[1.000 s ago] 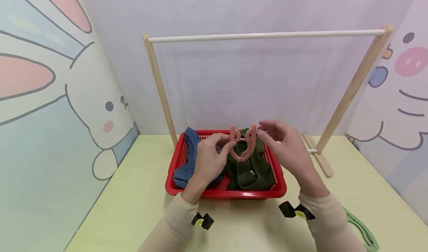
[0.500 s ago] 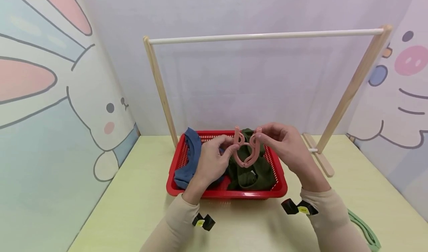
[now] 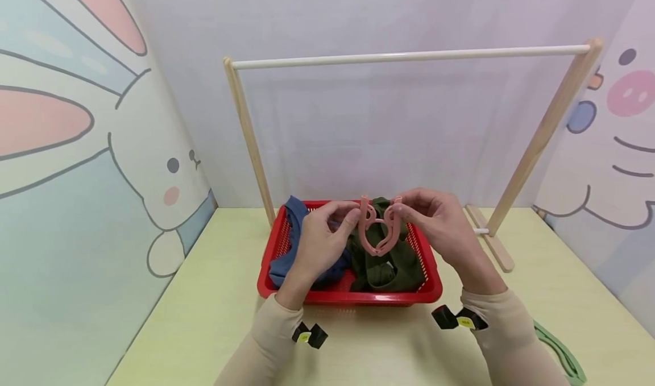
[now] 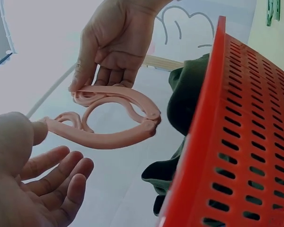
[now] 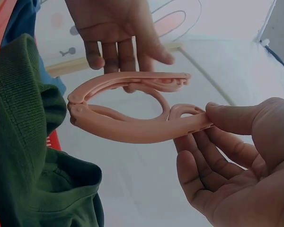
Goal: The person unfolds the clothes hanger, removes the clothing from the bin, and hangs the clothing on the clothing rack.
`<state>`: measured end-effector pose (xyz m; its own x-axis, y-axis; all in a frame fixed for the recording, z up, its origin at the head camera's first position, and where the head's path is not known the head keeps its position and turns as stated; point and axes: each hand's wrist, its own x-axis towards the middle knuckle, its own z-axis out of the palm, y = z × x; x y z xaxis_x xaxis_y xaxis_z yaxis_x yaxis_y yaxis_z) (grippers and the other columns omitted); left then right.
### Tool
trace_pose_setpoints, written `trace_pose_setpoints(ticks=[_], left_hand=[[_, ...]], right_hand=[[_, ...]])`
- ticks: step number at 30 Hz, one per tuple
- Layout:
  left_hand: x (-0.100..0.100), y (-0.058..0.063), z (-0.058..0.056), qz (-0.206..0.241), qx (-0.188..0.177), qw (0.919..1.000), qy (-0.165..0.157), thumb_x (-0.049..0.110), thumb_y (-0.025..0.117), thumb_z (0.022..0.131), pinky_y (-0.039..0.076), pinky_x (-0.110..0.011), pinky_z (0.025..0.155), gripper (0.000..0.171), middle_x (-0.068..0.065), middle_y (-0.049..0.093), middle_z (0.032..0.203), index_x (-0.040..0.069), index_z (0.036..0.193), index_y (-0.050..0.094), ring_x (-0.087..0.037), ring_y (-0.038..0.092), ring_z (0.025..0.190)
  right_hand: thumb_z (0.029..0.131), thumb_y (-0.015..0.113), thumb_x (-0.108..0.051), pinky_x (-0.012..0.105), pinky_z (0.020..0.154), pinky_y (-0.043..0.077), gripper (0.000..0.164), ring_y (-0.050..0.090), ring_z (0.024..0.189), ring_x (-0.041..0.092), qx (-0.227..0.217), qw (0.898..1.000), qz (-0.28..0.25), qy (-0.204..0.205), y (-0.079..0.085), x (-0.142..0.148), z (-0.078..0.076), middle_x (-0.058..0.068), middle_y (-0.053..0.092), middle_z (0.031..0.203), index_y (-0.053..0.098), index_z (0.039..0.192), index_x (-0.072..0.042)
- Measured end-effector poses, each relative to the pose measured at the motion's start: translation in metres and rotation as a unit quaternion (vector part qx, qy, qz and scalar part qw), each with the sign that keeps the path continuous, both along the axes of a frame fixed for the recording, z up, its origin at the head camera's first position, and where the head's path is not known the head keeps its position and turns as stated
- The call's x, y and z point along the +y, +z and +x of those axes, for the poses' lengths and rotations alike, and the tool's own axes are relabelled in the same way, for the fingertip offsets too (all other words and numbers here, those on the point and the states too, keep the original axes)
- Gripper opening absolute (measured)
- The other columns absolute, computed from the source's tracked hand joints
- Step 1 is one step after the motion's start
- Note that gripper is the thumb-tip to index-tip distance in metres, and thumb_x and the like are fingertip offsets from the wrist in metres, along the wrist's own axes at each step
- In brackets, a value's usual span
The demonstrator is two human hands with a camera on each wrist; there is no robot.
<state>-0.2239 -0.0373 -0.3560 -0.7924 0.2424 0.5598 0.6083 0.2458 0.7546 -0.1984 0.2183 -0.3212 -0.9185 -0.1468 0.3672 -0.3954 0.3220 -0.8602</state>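
Observation:
A pink folding clothes hanger [image 3: 378, 227], folded into a narrow loop, is held up over the red basket [image 3: 353, 298]. My right hand [image 3: 437, 221] pinches one arm's end between thumb and fingers, clearest in the right wrist view. My left hand [image 3: 327, 232] is at the other arm; its thumb is lifted off and its loosely bent fingers lie at or just behind the hanger. In the basket are a blue garment [image 3: 293, 244] on the left and a dark green garment [image 3: 394, 266] on the right.
Behind the basket stands a rack with a white rod [image 3: 409, 57] and wooden posts [image 3: 544, 138]. A green hanger [image 3: 560, 352] lies on the table [image 3: 204, 318] at the lower right. Cartoon-printed walls [image 3: 169, 204] flank the table.
My right hand has closed on the hanger's right end, and the hanger has shifted slightly right and down. My left thumb has come away from the left arm it was gripping.

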Motion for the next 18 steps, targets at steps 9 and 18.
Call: trace_pose_setpoints(ticks=[9, 18], left_hand=[[-0.004, 0.004, -0.001, 0.016, 0.014, 0.9998, -0.001, 0.027, 0.075, 0.109, 0.063, -0.034, 0.084, 0.026, -0.001, 0.082, 0.116, 0.013, 0.13, 0.08, -0.014, 0.075, 0.098], [-0.006, 0.005, -0.001, 0.011, 0.029, 0.9995, 0.003, 0.021, 0.077, 0.107, 0.064, -0.038, 0.08, 0.018, -0.002, 0.082, 0.108, 0.01, 0.121, 0.082, -0.014, 0.073, 0.092]], right_hand=[[0.107, 0.077, -0.014, 0.029, 0.088, 0.063, 0.012, 0.078, 0.097, 0.025, 0.017, 0.999, -0.002, 0.034, -0.006, -0.007, -0.003, 0.011, 0.083, 0.108, 0.081, 0.117, -0.009], [0.105, 0.079, -0.015, 0.03, 0.088, 0.063, 0.014, 0.078, 0.095, 0.024, 0.014, 0.999, 0.017, 0.031, -0.009, -0.015, -0.004, 0.009, 0.081, 0.111, 0.082, 0.118, -0.008]])
